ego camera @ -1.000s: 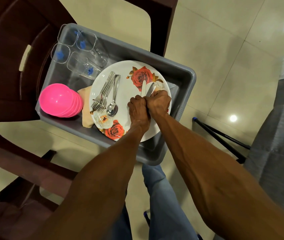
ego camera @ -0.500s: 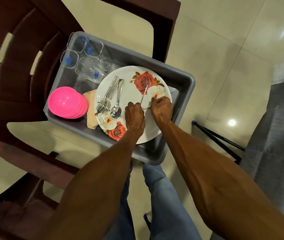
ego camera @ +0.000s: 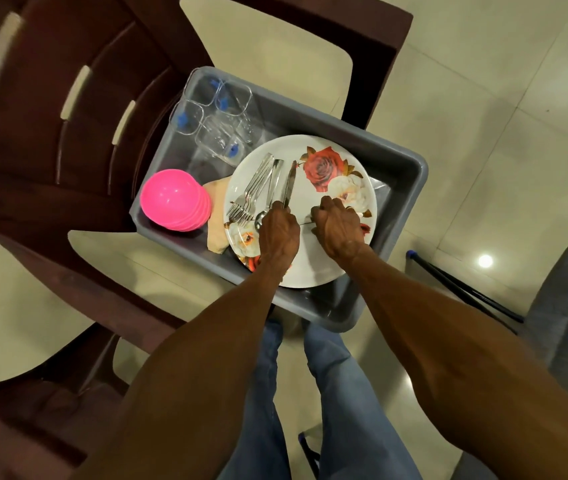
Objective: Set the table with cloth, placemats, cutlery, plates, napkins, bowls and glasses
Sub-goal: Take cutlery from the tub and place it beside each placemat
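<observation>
Left hand (ego camera: 278,233) grips the knives (ego camera: 289,187) on the plate (ego camera: 310,271); right hand (ego camera: 337,226) is clenched, its contents hidden by knuckles

One view only, head-worn, so no overlap with another view is to be noted. The scene is looked at from above, almost straight down, wide-angle, with edges bent outward. The grey tub (ego camera: 404,174) is centred slightly above mid-frame and is seen from close, at arm's reach. Below the tub, both forearms are run in from the bottom edge, with jeans legs (ego camera: 345,393) between them. Left of the tub, a brown chair (ego camera: 50,133) is cut by the frame edge. Right of the tub, floor tiles (ego camera: 483,81) are shown. Slight blur is seen at upper left.
</observation>
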